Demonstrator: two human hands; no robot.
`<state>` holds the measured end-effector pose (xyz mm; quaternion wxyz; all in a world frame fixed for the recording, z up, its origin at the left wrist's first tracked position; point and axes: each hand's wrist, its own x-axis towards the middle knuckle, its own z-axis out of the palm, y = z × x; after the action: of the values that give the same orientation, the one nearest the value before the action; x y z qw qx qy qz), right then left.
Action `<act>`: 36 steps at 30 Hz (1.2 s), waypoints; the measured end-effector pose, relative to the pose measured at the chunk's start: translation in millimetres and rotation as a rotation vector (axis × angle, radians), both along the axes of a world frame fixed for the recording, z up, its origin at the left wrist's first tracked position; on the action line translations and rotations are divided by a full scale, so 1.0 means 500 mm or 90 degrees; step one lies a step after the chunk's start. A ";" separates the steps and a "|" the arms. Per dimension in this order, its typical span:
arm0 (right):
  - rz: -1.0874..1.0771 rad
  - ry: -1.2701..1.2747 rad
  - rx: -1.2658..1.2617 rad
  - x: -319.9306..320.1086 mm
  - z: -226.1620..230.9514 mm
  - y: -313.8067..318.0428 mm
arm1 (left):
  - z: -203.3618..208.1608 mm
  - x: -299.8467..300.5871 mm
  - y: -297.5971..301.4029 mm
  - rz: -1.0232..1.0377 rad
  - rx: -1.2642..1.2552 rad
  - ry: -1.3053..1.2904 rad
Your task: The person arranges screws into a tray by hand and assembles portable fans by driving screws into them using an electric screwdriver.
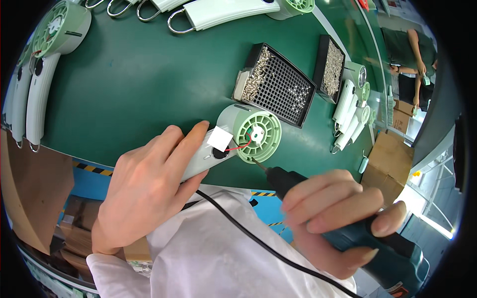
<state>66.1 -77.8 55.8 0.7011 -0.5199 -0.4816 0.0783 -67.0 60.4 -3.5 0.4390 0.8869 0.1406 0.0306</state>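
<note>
My left hand (pixel 144 181) is closed round the white handle of a pale green handheld fan housing (pixel 226 118) near the table's front edge. Its round head faces up, showing a ribbed inside, a white hub and a red wire; a blank white square (pixel 220 139) covers part of the handle beside a black round button. In my right hand (pixel 338 208) is a dark teal electric screwdriver (pixel 285 180), fingers wrapped round its body. The tip of its thin bit meets the lower rim of the round head; whether a screw is there cannot be made out.
Behind the housing stands a black perforated screw tray (pixel 283 84), with a second black screw box (pixel 329 69) to its right. Similar housings lie at left (pixel 42 99), at the back (pixel 233 12) and at right (pixel 348 109). A black cord (pixel 248 236) crosses my lap. Other people (pixel 412 59) work at far right.
</note>
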 end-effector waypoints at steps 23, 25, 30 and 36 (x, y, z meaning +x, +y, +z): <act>-0.031 0.016 0.209 0.020 0.050 -0.021 | 0.001 -0.002 -0.007 0.001 0.003 0.010; -0.089 -0.011 0.199 0.065 0.077 -0.056 | 0.002 0.005 -0.006 -0.022 -0.018 0.008; -0.224 0.088 0.083 0.155 0.021 -0.062 | -0.016 -0.035 -0.026 0.146 -0.370 -0.067; -0.249 0.107 0.022 0.166 -0.022 -0.068 | -0.025 -0.004 -0.046 0.229 -0.865 -0.249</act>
<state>148.9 -111.6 44.9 0.7492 -0.5833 -0.3127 -0.0247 -68.8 37.4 -15.8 0.8977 0.3606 0.1911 0.1659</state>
